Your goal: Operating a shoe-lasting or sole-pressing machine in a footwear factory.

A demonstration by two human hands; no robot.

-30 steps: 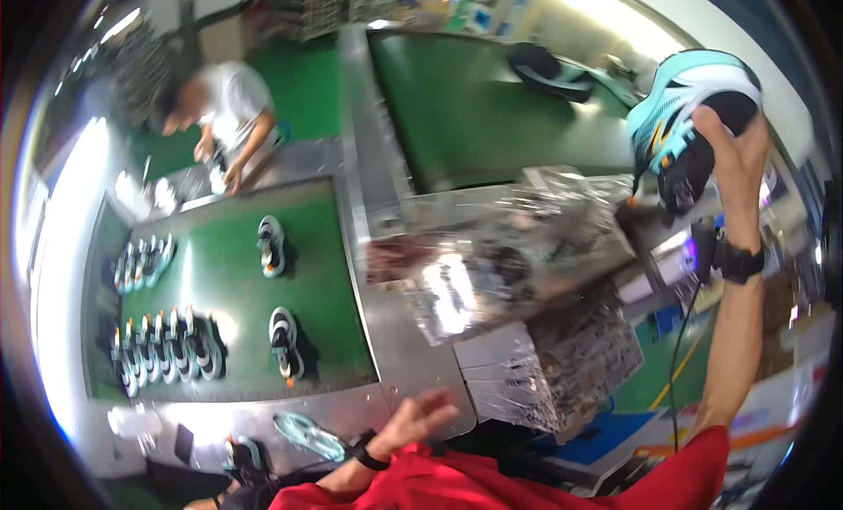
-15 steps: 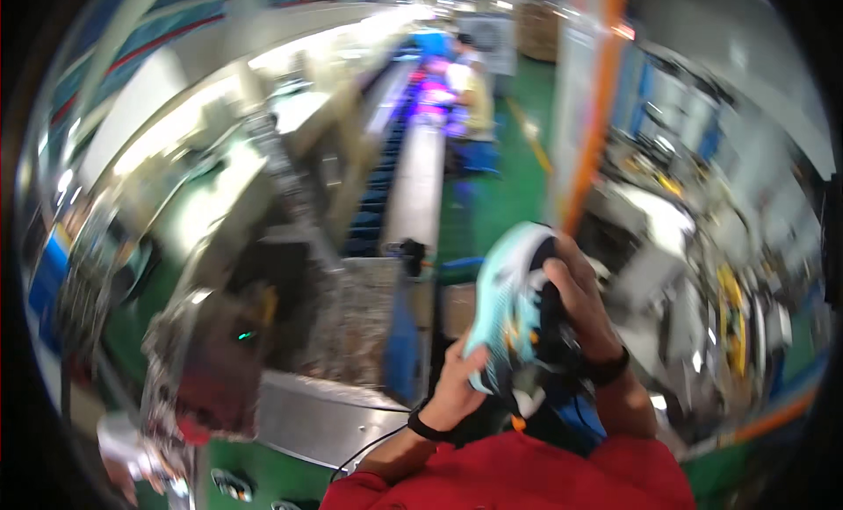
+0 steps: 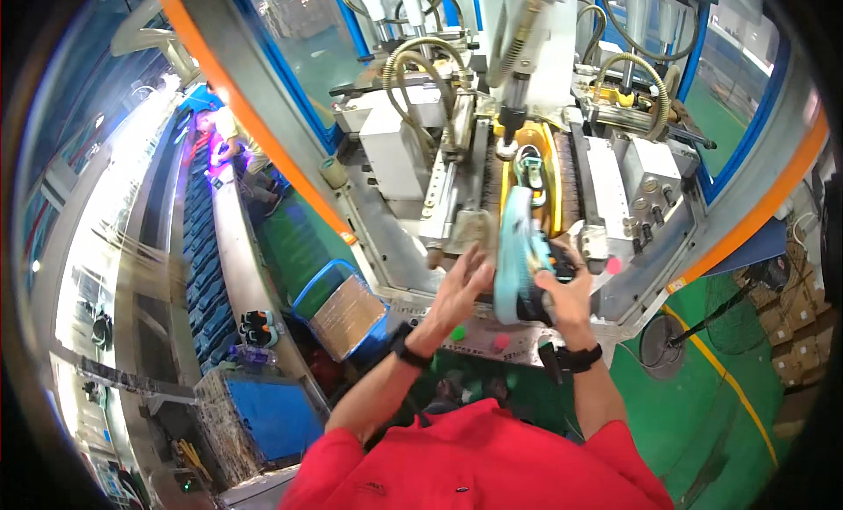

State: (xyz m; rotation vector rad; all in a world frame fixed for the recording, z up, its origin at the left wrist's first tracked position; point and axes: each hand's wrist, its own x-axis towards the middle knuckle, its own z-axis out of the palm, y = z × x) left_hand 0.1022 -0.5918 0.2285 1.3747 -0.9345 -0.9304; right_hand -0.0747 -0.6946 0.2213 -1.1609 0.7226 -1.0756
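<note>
Holds one aqua sneaker (image 3: 515, 268) in the right hand (image 3: 571, 292), long axis near-to-far, toe direction unclear, just near of a second sneaker (image 3: 529, 170) in one yellow cradle (image 3: 555, 194); holds the left hand (image 3: 458, 293) empty, loosely spread, just left.

Machine (image 3: 392, 154) is standing straight ahead, trough (image 3: 555, 172) running down its middle. Inner shoe (image 3: 530, 169) is lying in the trough. Held shoe (image 3: 516, 255) is sitting nearer, in front of the inner shoe, between left grip (image 3: 463, 290) and right grip (image 3: 571, 290); right grip is holding it, left grip is resting just beside it. Left of machine: chair (image 3: 309, 290) is standing, cardboard (image 3: 349, 317) lying on its seat. Farther left, conveyor (image 3: 209, 273) is running away; outer shoe (image 3: 258, 328) is resting by its right edge. Beyond, co-worker (image 3: 235, 137) is occupying the conveyor's right side. Right of machine: fan (image 3: 660, 345) is standing on floor (image 3: 637, 413), boxes (image 3: 797, 347) sitting farther right.
</note>
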